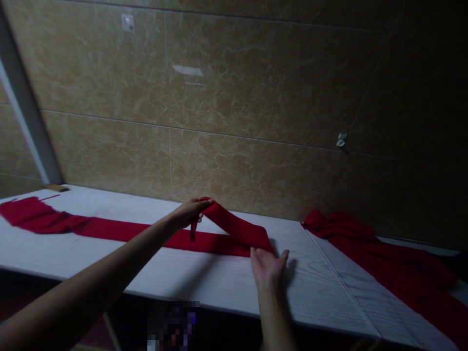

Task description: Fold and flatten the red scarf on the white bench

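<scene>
The left hand (190,210) is closed in a pinch on the end of a long red cloth strip (109,228), holding that end lifted off the white table (204,278) and carried back over the strip's own length, so a raised fold slopes down to the right. The right hand (268,265) lies open and flat, fingers spread, pressing at the crease where the lifted part meets the part lying on the board; it grips nothing. The rest of the strip runs away to the left along the table, flat, widening near its far end. It looks like a fold in the making, one end being doubled back while the crease is pinned. To my eye the next move calls for laying the raised end down in line with the strip's edges, keeping the flat palm steady so the crease does not creep. A heap of red fabric (365,248) lies apart to the right, against the tiled wall (234,97).
</scene>
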